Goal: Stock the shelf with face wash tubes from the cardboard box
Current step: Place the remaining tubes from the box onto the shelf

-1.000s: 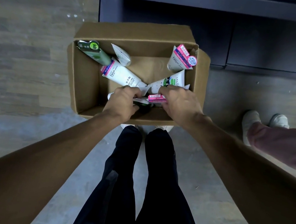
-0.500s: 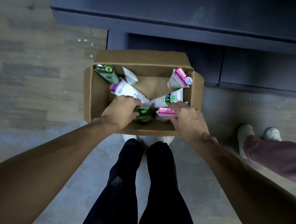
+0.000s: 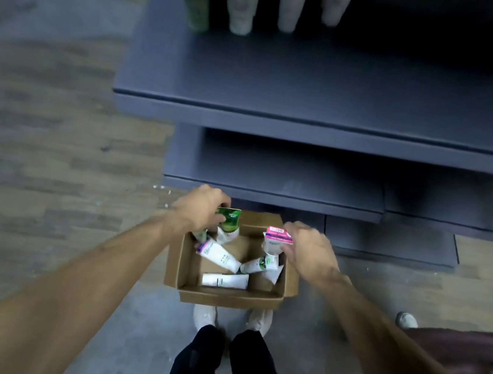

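Above the cardboard box on the floor, my left hand grips a green-capped tube and my right hand pinches a pink-capped tube; I should lift both clear before reaching the dark shelf.

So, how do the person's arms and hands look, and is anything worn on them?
Both arms are bare up to the frame edge: no sleeves show. The left hand and right hand carry no gloves, and no watch or ring is visible, though the picture is a little blurred.
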Demonstrator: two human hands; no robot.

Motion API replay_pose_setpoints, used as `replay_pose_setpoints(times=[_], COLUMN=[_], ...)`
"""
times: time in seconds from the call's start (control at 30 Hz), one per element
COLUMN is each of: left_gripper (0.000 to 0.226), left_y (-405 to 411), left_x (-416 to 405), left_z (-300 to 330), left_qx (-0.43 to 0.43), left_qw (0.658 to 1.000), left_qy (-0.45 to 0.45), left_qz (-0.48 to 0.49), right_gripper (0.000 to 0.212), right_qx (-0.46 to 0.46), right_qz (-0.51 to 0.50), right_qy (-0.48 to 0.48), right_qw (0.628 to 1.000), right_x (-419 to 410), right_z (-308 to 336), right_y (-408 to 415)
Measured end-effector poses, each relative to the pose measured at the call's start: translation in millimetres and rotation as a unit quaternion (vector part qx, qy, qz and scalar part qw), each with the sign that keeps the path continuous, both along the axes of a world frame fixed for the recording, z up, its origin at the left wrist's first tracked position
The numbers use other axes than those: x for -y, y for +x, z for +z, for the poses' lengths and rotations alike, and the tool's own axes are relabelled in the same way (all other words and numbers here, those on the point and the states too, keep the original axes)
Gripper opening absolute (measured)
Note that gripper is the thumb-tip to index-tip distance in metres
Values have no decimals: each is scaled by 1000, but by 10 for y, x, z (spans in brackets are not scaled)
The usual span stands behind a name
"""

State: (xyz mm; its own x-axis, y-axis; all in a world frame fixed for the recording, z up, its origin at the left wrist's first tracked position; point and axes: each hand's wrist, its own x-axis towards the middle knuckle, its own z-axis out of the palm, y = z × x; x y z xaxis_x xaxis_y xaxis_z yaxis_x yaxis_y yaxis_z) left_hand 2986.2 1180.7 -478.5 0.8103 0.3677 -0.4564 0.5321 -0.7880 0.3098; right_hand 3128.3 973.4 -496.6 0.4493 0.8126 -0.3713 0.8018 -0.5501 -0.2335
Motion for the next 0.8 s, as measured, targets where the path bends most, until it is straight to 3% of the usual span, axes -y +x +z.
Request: replay_pose_setpoints(times=[0.53, 0.8], left_gripper=[13, 11], left_y=[33, 55], left_x=[-613, -805], left_z=[2305, 2977], left_qx=[153, 239], left_qw=[977, 956], left_qy=[122, 154], left_qz=[-81, -77], right_gripper=[18, 26], right_qx=[59, 52], right_qz=[55, 77], right_qy=[123, 181], right_qw=[989, 979], right_x=[-832, -983], right_z=[2168, 3009], right_y=[222, 282])
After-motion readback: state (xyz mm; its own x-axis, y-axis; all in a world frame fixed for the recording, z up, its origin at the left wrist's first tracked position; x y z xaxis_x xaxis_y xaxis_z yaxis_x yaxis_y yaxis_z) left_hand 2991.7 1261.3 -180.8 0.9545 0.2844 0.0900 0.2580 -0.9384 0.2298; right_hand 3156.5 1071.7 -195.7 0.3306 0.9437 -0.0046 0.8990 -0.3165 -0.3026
